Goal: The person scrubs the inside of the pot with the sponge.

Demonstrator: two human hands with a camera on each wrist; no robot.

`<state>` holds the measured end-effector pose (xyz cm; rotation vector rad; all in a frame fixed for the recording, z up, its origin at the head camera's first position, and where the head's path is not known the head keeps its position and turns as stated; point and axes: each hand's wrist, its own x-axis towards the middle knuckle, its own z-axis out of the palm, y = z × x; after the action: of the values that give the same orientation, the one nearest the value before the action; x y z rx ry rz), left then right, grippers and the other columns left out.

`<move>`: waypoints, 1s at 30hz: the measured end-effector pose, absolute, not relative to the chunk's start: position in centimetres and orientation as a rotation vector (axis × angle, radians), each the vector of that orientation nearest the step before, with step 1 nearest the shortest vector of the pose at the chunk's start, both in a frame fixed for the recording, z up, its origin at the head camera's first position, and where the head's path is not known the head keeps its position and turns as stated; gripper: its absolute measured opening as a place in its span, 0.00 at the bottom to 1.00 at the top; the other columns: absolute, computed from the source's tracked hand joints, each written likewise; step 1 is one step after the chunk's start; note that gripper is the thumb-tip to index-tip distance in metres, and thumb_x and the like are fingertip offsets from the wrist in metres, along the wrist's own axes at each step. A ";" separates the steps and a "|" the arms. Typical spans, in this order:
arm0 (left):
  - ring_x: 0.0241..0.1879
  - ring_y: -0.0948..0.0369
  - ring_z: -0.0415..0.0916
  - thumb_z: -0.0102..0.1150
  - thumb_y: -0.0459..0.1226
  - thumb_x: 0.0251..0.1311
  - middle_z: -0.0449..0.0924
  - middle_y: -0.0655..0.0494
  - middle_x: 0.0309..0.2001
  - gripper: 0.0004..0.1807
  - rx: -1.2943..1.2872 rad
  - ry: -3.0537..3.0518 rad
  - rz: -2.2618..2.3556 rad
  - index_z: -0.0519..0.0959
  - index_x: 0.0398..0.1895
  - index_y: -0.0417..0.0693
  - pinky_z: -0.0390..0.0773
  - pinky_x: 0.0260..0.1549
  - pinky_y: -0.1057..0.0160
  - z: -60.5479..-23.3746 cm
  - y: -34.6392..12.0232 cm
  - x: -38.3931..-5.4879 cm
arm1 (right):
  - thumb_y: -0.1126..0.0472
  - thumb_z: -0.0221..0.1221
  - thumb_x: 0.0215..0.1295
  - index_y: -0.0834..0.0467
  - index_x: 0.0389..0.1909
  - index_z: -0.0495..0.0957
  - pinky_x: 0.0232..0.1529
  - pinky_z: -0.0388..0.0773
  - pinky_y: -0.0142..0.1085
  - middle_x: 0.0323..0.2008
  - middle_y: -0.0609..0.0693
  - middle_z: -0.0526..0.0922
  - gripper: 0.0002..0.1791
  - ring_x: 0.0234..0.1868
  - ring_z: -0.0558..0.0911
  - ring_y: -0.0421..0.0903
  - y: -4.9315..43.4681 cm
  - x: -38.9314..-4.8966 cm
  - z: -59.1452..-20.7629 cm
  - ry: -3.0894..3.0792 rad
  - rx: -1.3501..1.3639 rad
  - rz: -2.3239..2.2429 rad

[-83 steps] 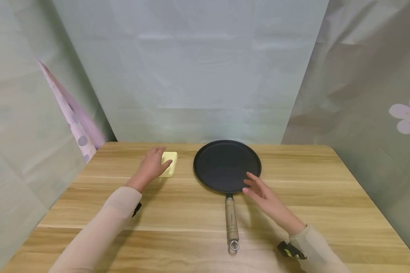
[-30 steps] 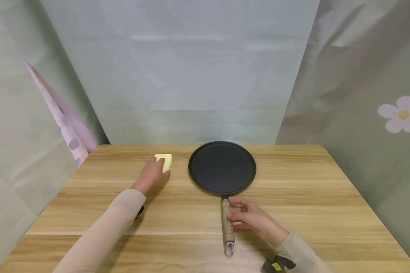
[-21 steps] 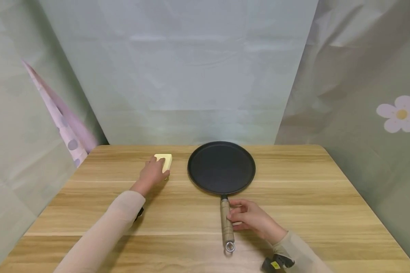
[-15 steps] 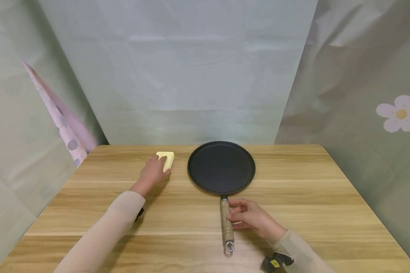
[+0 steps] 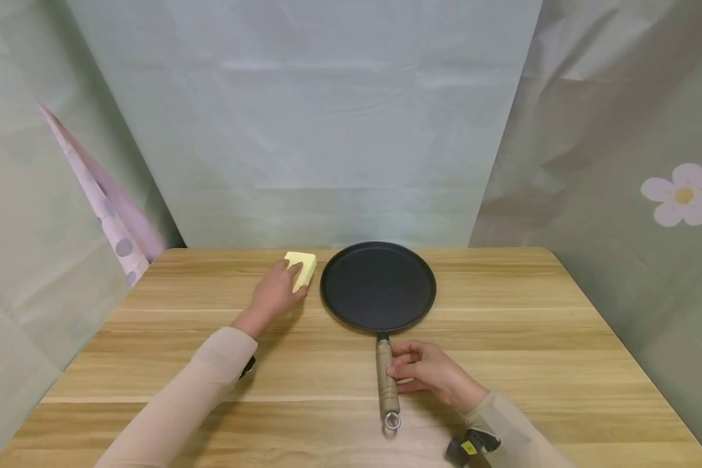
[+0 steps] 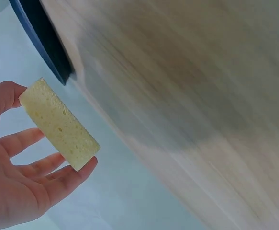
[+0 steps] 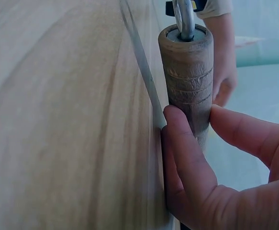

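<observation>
A pale yellow sponge (image 5: pixel 305 266) is held in my left hand (image 5: pixel 276 291), left of the pan. In the left wrist view the thumb and fingers grip the sponge (image 6: pixel 60 125) by its edges, and it stands clear of the tabletop. A flat black pan (image 5: pixel 378 286) with a low rim rests on the table, its wooden handle (image 5: pixel 387 383) pointing toward me. My right hand (image 5: pixel 435 374) holds that handle from the right side. The right wrist view shows thumb and fingers pinching the handle (image 7: pixel 189 76) below its metal ring (image 7: pixel 184 17).
The wooden table (image 5: pixel 520 351) extends on both sides of the pan. Behind it hangs a pale grey-green sheet (image 5: pixel 339 130), with more sheets at left and right. A dark device is strapped to my right wrist (image 5: pixel 470 447).
My left hand first closed on the sponge, then lifted it and moved right toward the pan. My right hand came down from beside the pan's rim to grip the handle, and stays there.
</observation>
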<state>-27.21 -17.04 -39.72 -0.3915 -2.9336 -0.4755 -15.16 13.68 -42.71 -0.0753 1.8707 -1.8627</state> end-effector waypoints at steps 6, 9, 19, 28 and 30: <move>0.61 0.35 0.64 0.59 0.42 0.61 0.64 0.29 0.63 0.31 -0.474 -2.886 -0.477 0.69 0.64 0.34 0.68 0.56 0.40 -39.4 -15.7 -27.3 | 0.73 0.62 0.58 0.76 0.56 0.63 0.40 0.82 0.45 0.38 0.55 0.75 0.27 0.35 0.80 0.45 13.6 -15.3 -42.8 1.862 -0.076 -1.873; 0.61 0.35 0.65 0.59 0.41 0.60 0.65 0.29 0.63 0.30 -0.489 -2.871 -0.491 0.70 0.64 0.35 0.69 0.56 0.41 -39.4 -14.9 -27.4 | 0.73 0.62 0.58 0.76 0.55 0.64 0.40 0.82 0.44 0.38 0.55 0.74 0.26 0.34 0.79 0.45 13.5 -15.3 -42.8 1.861 -0.080 -1.874; 0.61 0.39 0.67 0.61 0.41 0.61 0.66 0.32 0.64 0.30 -0.568 -2.818 -0.561 0.70 0.65 0.39 0.70 0.57 0.45 -39.3 -11.6 -27.5 | 0.73 0.61 0.58 0.76 0.55 0.63 0.41 0.82 0.45 0.38 0.56 0.74 0.26 0.34 0.80 0.45 13.4 -15.2 -42.7 1.860 -0.077 -1.860; 0.61 0.39 0.67 0.62 0.42 0.61 0.66 0.33 0.64 0.30 -0.645 -2.808 -0.576 0.70 0.65 0.41 0.70 0.56 0.45 -39.7 -9.7 -27.9 | 0.72 0.61 0.59 0.77 0.56 0.63 0.41 0.82 0.45 0.39 0.57 0.74 0.26 0.35 0.80 0.45 13.5 -15.2 -42.5 1.855 -0.082 -1.851; 0.61 0.39 0.67 0.62 0.42 0.61 0.66 0.33 0.64 0.29 -0.665 -2.806 -0.576 0.71 0.65 0.41 0.70 0.57 0.46 -39.8 -9.3 -27.9 | 0.72 0.61 0.59 0.77 0.56 0.63 0.41 0.82 0.45 0.39 0.57 0.75 0.26 0.35 0.80 0.45 13.5 -15.3 -42.6 1.854 -0.085 -1.849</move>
<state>-27.95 -9.34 -39.84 -0.6649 -2.8061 -0.5761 -15.27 13.52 -42.58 -0.0855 1.8544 -1.8489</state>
